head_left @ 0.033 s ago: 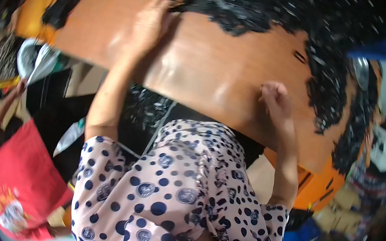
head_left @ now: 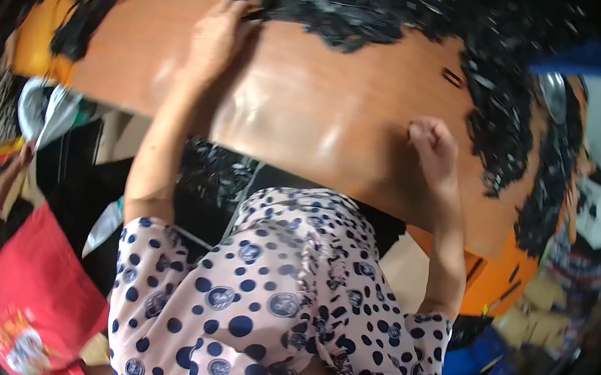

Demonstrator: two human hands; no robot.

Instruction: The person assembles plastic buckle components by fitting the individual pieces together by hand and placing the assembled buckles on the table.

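A large heap of thin black pieces (head_left: 362, 18) covers the far side of the brown table (head_left: 288, 91). My left hand (head_left: 217, 40) reaches to the heap's left end. Its fingers are stretched out and touch or nearly touch a few dark pieces there; blur hides the exact contact. Nearer me, over the table's right part, my right hand (head_left: 436, 147) is raised with its fingers curled together. A tiny dark spot shows at its fingertips, too small to name. A single black loop-shaped piece (head_left: 452, 77) lies apart, beside the heap's right arm.
A clear scoop-like thing (head_left: 553, 97) lies among black pieces at right. Another black bundle (head_left: 84, 11) lies far left on an orange surface (head_left: 34, 39). A black tray of pieces (head_left: 213, 178) sits below the table edge. A person in red (head_left: 37, 291) holds a white bag (head_left: 59, 114).
The whole view has shifted slightly, so the table and heap sit a little further left. Both hands keep almost the same places on the table.
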